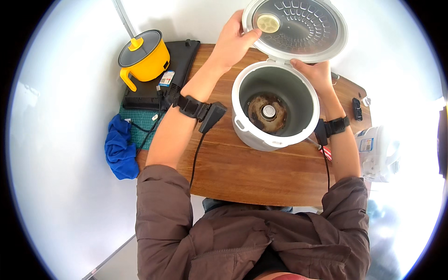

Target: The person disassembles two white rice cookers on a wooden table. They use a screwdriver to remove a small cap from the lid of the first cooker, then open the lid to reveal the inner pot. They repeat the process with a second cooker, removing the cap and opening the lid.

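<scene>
A white rice cooker stands on the wooden table with its lid raised upright at the back. No inner pot is inside; the brown-stained heating plate with its round center button shows at the bottom. My left hand is closed on the lid's left edge, thumb lying beside the round cream vent cap. At the lid's lower right, near the hinge, my right hand grips the rim with its thumb in front; its other fingers are mostly hidden behind.
A yellow electric pot with a grey lid sits on a black appliance at the back left. Below it are a green cutting mat and a blue cloth. A white bucket and a small black object are on the right.
</scene>
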Motion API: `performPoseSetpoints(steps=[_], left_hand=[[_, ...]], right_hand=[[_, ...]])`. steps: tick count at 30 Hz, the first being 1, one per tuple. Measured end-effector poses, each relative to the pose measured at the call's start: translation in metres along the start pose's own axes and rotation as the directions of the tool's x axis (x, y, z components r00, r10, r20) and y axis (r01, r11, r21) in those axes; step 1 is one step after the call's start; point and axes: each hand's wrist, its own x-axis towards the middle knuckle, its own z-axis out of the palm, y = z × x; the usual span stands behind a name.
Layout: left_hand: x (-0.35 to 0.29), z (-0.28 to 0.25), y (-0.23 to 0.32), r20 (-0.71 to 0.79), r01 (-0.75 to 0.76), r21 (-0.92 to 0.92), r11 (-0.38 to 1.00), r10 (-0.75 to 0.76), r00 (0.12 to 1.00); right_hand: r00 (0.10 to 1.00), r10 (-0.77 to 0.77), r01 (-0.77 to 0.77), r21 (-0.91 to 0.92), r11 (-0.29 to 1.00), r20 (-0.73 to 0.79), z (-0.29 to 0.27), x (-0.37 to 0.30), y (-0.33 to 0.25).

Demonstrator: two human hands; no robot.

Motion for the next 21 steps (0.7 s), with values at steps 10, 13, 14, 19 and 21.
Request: performPoseSetpoints(steps=[10, 13, 14, 19, 21], left_hand=[[0.018, -0.029, 0.016, 0.216, -0.009, -0.133, 0.991, 0.038, 0.976], [0.019, -0.037, 0.014, 0.270, 0.069, -0.163, 0.984, -0.023, 0.963], [0.019, -0.035, 0.016, 0.261, 0.058, -0.164, 0.985, -0.014, 0.965], [0.020, -0.024, 0.017, 0.156, -0.005, -0.081, 0.997, 0.017, 0.988], [0.020, -0.019, 0.018, 0.113, -0.041, 0.001, 0.999, 0.040, 0.993]], right_hand=[[0.995, 0.096, -0.097, -0.057, 0.994, -0.016, -0.003, -0.003, 0.001], [0.995, 0.104, -0.104, -0.044, 0.994, -0.014, -0.002, -0.003, -0.001], [0.994, 0.103, -0.104, -0.032, 0.994, -0.017, -0.002, -0.003, -0.001], [0.995, 0.095, -0.095, -0.015, 0.995, -0.002, 0.000, -0.003, -0.001], [0.996, 0.083, -0.083, 0.002, 0.997, -0.009, 0.001, -0.003, -0.001]])
